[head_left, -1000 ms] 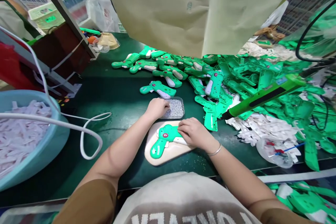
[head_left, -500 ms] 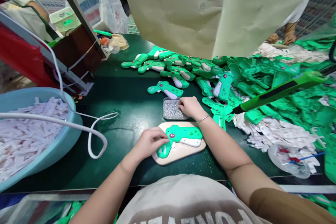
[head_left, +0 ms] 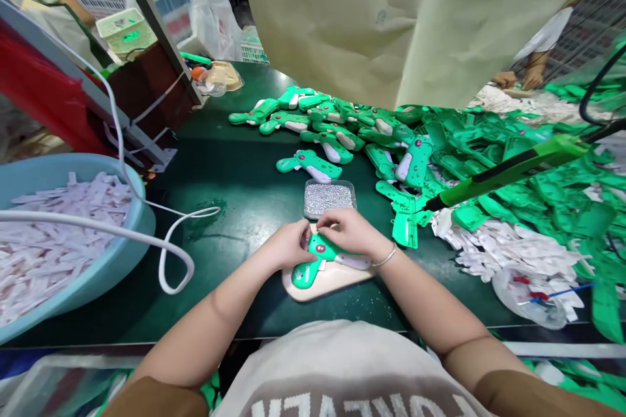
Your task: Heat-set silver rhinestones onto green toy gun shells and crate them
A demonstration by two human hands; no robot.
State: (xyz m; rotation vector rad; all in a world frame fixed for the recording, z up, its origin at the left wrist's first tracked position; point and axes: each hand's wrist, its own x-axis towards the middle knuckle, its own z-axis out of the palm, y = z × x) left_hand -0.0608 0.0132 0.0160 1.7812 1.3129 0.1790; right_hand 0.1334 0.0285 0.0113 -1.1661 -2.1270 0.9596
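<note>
I record my right hand (head_left: 349,232) as withdrawn from the tray of silver beads (head_left: 329,182) and now over the green plastic gun-shaped piece (head_left: 306,275), meeting my left hand (head_left: 288,246), which in the earlier frame lay lower, at the handle. Both hands now bear on one spot, leaving the tray untouched. The piece lies on the cream shaped board (head_left: 332,285) on the desk (head_left: 229,176), just below the tray. My fingers (head_left: 323,224) are curled together at its upper edge; clenched or merely pressing, I cannot tell.
</note>
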